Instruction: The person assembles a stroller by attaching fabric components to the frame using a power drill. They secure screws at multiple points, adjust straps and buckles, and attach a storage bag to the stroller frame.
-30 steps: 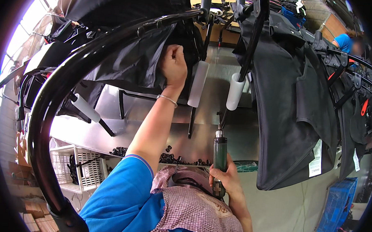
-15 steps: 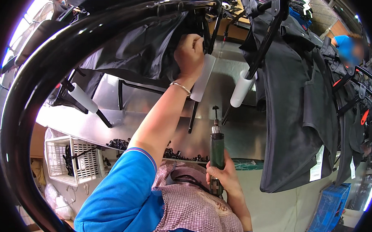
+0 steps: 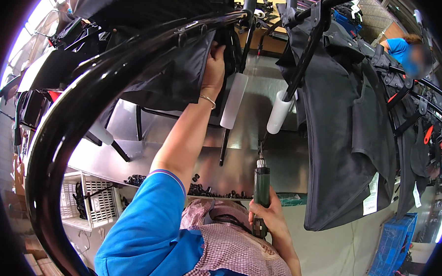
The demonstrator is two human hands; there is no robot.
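My left hand [image 3: 214, 71] reaches up to the edge of a black fabric panel [image 3: 169, 76] that hangs from a black tubular frame [image 3: 48, 145]. Its fingers are curled at the panel's edge, and their tips are partly hidden there. My right hand [image 3: 272, 213] is wrapped round a dark green power screwdriver [image 3: 261, 189], held upright in front of my apron. The driver's bit points away from me, near the lower end of a black rod with a white sleeve [image 3: 280, 112]. Another white sleeve [image 3: 234, 101] sits on a rod just right of my left wrist.
Small black parts [image 3: 206, 190] lie along the near edge of the metal worktop [image 3: 239, 163]. A white crate [image 3: 97, 201] stands below left, a blue crate [image 3: 394, 246] below right. Black fabric [image 3: 338, 158] hangs at right. A person in blue [image 3: 397, 49] is at far right.
My left hand has shifted slightly left, further behind the fabric's edge. The screwdriver has moved slightly right and down. The curved frame has shifted right in the picture as the view turned.
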